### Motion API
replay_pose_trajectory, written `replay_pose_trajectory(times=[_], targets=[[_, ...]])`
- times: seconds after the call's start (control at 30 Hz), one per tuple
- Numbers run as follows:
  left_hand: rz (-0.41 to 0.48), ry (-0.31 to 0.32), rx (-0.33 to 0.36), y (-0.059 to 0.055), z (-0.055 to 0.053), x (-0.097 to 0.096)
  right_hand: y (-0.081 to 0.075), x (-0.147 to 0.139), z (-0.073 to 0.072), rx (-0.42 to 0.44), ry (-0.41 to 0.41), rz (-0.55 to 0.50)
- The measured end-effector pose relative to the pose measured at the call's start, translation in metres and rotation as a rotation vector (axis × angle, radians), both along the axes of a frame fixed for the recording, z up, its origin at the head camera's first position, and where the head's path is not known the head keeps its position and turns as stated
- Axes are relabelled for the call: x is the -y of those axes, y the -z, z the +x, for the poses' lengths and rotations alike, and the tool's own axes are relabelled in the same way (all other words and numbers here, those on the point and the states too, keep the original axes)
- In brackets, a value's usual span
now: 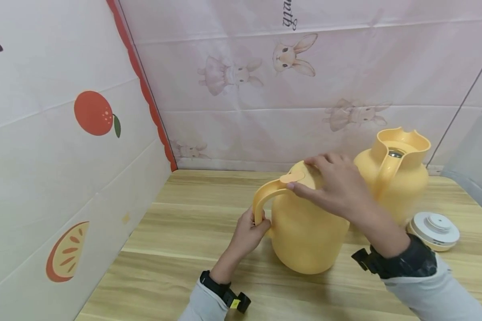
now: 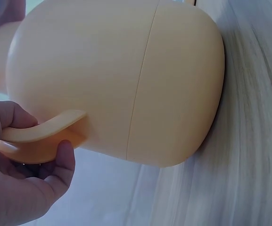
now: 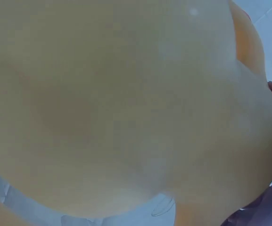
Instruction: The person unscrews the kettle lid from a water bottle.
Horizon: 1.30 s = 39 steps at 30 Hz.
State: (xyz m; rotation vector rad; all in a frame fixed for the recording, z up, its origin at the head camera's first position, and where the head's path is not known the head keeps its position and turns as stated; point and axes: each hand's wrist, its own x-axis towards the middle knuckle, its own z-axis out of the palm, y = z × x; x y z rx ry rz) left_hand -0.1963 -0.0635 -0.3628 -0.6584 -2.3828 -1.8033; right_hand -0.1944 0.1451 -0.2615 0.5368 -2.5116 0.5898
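Observation:
A yellow thermos jug (image 1: 309,232) stands on the wooden table, its base seen close to the wood in the left wrist view. My left hand (image 1: 249,229) grips the lower part of its curved handle (image 2: 46,129), fingers and thumb wrapped round it. Across the top of the jug my right hand (image 1: 339,187) holds the lid and neck, thumb by the thumb lever (image 1: 292,177) and fingers over the far side. Much of the lid is hidden under that hand. The jug's smooth body (image 3: 117,103) fills most of the right wrist view.
Behind my right forearm stands a second yellow jug (image 1: 401,178), its mouth uncovered. A round white and yellow stopper (image 1: 434,229) lies on the wooden table (image 1: 164,267) in front of it. Printed cloth walls (image 1: 241,129) close in the back and left.

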Motion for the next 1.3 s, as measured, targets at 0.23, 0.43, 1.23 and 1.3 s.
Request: replay_pose_trajectory(times=[0.23,0.43,1.23,1.3], targets=[[-0.008,0.002,0.012,0.002,-0.002,0.001,-0.001,0.006,-0.003,0.015,0.046,0.028],[-0.012,0.009,0.004,0.003,-0.002,0.003,-0.001,0.011,-0.004,0.035,0.093,0.032],[-0.002,0.030,0.013,0.004,-0.004,0.003,0.002,0.019,-0.009,0.050,0.158,-0.001],[0.001,0.029,0.013,0.005,-0.004,0.002,0.003,0.020,-0.008,0.050,0.175,0.024]])
